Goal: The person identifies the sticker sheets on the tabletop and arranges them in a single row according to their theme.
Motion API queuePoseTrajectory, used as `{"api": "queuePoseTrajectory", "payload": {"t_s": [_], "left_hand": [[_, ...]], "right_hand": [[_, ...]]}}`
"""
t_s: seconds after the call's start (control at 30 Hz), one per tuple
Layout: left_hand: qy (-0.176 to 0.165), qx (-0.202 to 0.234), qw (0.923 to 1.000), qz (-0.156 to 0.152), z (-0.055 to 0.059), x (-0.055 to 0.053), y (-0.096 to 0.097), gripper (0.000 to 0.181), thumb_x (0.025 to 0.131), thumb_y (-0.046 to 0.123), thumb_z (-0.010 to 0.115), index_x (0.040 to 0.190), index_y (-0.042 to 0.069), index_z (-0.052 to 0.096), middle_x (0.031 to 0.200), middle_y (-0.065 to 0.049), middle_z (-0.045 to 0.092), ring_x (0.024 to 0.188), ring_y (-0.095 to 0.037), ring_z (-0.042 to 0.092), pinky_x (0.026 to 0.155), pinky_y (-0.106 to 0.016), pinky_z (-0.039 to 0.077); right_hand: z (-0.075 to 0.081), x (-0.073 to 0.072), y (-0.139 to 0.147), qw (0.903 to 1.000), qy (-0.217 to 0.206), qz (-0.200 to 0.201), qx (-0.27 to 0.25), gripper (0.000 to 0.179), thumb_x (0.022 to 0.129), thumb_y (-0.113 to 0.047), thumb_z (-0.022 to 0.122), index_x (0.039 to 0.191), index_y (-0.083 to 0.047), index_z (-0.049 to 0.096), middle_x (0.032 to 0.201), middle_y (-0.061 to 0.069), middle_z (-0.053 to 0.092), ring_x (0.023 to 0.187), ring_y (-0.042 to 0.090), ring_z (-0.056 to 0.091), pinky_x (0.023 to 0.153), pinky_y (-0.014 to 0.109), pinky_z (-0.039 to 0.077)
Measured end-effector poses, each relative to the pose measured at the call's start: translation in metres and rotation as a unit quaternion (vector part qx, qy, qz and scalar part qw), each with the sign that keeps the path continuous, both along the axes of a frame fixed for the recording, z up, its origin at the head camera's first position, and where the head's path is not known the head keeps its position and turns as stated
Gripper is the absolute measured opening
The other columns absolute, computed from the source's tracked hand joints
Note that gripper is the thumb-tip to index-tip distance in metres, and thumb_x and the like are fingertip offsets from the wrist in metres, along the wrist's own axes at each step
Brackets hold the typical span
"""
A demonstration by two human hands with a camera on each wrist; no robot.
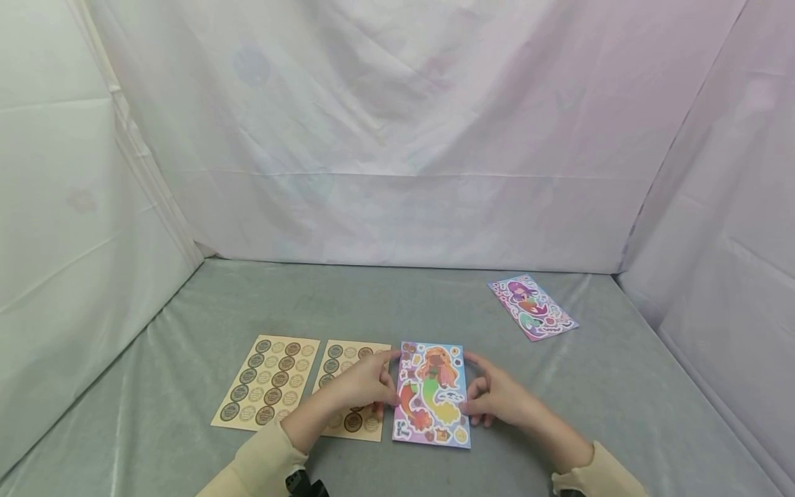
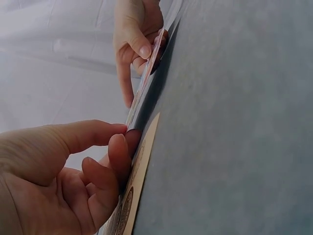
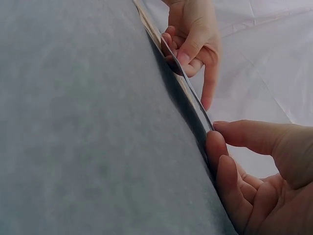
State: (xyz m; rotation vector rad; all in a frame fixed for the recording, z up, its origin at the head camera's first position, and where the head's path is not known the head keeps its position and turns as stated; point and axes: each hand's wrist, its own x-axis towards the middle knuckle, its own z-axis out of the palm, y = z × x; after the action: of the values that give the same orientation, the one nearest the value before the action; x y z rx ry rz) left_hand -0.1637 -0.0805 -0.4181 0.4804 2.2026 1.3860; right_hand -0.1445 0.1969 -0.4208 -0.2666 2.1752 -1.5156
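Note:
A mermaid sticker sheet (image 1: 433, 395), with an orange-haired figure and a green-yellow tail, is between both hands near the front of the table. My left hand (image 1: 365, 382) pinches its left edge, and my right hand (image 1: 499, 395) pinches the right edge opposite. In the left wrist view the left thumb (image 2: 98, 134) lies at the sheet's edge with curled fingers below. The right wrist view shows the right thumb (image 3: 249, 134) and a fingertip meeting at that edge, the sheet slightly above the table. Under my left forearm and hand lies a tan sheet of round stickers (image 1: 334, 422), partly hidden.
Another tan sheet of round stickers (image 1: 267, 379) lies at the far left of the row. A second mermaid sticker sheet (image 1: 533, 308), mostly purple and pink, lies askew at the back right. White cloth walls (image 1: 397, 221) border the grey-covered table (image 1: 348, 297).

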Motion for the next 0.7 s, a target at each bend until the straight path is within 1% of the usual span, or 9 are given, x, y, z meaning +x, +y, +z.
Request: {"api": "queuePoseTrajectory", "payload": {"t_s": [0.27, 0.53, 0.7], "left_hand": [[0.0, -0.012, 0.9999, 0.007, 0.0006, 0.0016, 0.0015, 0.086, 0.077, -0.004, 0.072, 0.148, -0.004, 0.024, 0.064, -0.008, 0.065, 0.041, -0.012, 0.053, 0.038, -0.019, 0.038], [-0.003, -0.01, 0.9999, 0.005, 0.0014, 0.0017, 0.0016, 0.085, 0.077, -0.004, 0.072, 0.148, -0.003, 0.024, 0.064, -0.007, 0.064, 0.041, -0.012, 0.052, 0.038, -0.02, 0.038], [-0.004, -0.003, 1.0, 0.003, 0.0014, 0.002, 0.0012, 0.086, 0.077, -0.005, 0.072, 0.148, -0.004, 0.024, 0.065, -0.008, 0.064, 0.04, -0.012, 0.052, 0.038, -0.02, 0.039]], "right_hand": [[-0.0027, -0.0003, -0.001, 0.9999, -0.005, -0.007, 0.006, 0.096, 0.078, -0.006, 0.077, 0.15, 0.002, 0.014, 0.072, 0.007, 0.062, 0.058, 0.02, 0.06, 0.048, 0.029, 0.046], [-0.0025, 0.0009, -0.0009, 0.9999, -0.002, -0.008, 0.007, 0.096, 0.078, -0.007, 0.077, 0.149, 0.003, 0.014, 0.071, 0.007, 0.062, 0.054, 0.019, 0.06, 0.045, 0.027, 0.046], [-0.0013, 0.0012, -0.0013, 0.9998, -0.005, -0.01, 0.018, 0.094, 0.078, -0.008, 0.078, 0.149, 0.004, 0.017, 0.071, 0.008, 0.063, 0.052, 0.017, 0.059, 0.045, 0.027, 0.048]]}}
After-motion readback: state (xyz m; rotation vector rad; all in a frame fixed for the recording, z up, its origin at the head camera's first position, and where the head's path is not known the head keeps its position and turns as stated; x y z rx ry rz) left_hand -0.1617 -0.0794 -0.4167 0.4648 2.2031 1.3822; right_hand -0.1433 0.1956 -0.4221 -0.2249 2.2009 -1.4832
